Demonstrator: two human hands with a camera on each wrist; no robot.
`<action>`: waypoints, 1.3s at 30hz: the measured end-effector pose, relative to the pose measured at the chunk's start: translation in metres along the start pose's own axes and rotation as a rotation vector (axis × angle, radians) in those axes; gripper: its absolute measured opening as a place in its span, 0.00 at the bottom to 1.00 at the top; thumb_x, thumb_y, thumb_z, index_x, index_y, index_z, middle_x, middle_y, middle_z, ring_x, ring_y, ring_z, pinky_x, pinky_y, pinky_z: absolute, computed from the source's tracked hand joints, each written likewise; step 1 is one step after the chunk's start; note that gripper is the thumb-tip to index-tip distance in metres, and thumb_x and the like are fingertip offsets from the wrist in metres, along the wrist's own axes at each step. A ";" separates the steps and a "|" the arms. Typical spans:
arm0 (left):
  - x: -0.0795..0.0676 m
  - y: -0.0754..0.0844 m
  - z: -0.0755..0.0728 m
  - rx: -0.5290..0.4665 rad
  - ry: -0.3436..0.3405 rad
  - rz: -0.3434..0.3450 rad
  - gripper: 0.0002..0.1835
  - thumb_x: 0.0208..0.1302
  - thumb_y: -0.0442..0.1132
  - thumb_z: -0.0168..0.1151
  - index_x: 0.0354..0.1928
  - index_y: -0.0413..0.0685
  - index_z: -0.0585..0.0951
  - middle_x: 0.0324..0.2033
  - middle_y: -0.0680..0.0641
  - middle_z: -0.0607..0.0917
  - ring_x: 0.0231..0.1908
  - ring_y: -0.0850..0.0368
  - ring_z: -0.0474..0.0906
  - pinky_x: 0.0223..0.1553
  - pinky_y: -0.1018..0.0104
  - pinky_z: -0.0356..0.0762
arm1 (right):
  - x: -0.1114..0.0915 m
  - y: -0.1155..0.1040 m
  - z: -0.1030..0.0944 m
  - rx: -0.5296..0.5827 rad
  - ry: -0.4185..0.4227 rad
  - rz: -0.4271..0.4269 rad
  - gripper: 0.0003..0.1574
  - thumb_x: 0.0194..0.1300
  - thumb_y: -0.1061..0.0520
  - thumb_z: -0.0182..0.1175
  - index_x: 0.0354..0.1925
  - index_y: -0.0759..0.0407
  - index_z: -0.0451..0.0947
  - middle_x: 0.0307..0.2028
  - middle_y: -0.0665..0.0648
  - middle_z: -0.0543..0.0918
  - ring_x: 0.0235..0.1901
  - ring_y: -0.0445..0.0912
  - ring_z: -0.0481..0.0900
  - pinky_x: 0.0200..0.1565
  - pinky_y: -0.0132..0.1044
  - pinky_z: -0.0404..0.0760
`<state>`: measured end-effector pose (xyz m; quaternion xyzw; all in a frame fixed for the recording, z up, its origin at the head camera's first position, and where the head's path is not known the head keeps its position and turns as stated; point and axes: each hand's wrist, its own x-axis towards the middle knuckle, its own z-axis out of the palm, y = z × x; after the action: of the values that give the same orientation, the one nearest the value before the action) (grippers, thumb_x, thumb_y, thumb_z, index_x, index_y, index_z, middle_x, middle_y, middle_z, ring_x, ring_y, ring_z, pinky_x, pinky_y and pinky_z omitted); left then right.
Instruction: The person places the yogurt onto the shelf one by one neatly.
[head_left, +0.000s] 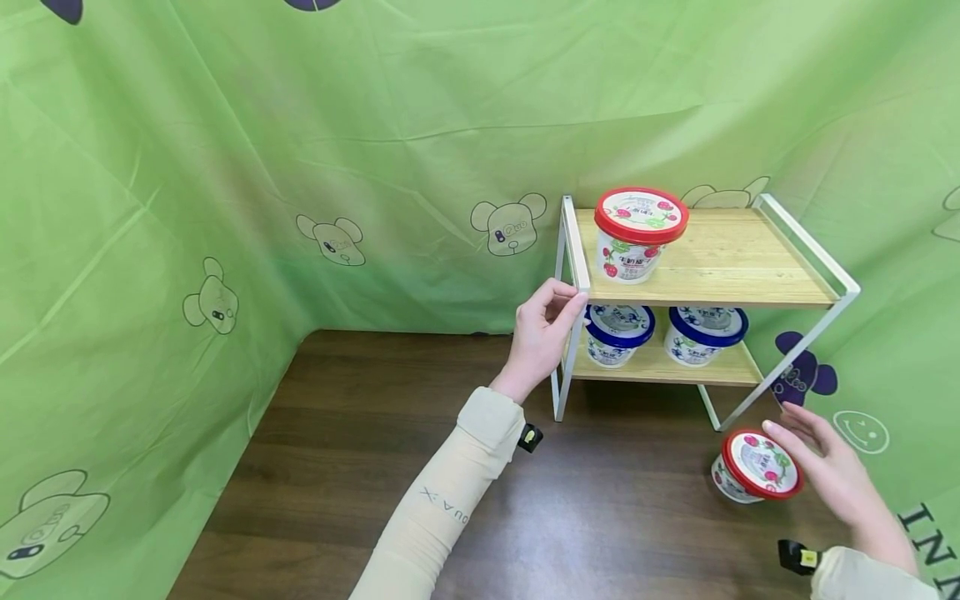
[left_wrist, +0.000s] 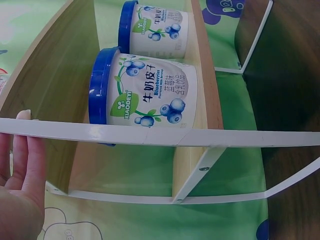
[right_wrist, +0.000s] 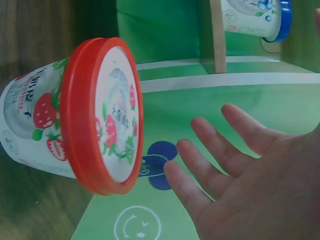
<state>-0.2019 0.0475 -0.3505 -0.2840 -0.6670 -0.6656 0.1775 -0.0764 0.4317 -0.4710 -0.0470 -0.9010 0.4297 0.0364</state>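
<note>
My left hand (head_left: 542,335) pinches the front left corner of a two-tier shelf rack (head_left: 720,258) with a white metal frame and wooden boards. In the left wrist view, the fingers (left_wrist: 35,162) reach behind the white bar, one fingertip showing above it. Beside a red-lidded strawberry tub (head_left: 763,467) on the table, my right hand (head_left: 831,468) is spread with nothing in its grasp. The right wrist view has a gap between those fingers (right_wrist: 202,165) and the tub's lid (right_wrist: 120,115).
Another red-lidded tub (head_left: 637,233) stands at the upper board's left. Two blue-lidded blueberry tubs, a left one (head_left: 617,333) and a right one (head_left: 703,335), sit on the lower board. Green printed cloth (head_left: 405,183) walls in the brown wooden table (head_left: 360,450).
</note>
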 end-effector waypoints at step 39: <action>0.000 -0.002 0.000 -0.001 0.001 -0.004 0.03 0.74 0.29 0.59 0.40 0.34 0.78 0.35 0.37 0.84 0.35 0.46 0.81 0.38 0.70 0.79 | 0.007 0.024 0.015 -0.138 -0.123 0.149 0.63 0.73 0.38 0.57 0.73 0.83 0.35 0.66 0.90 0.48 0.62 0.84 0.52 0.57 0.77 0.58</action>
<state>-0.2026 0.0478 -0.3522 -0.2824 -0.6671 -0.6663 0.1766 -0.0837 0.4357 -0.4990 -0.0898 -0.9231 0.3701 -0.0542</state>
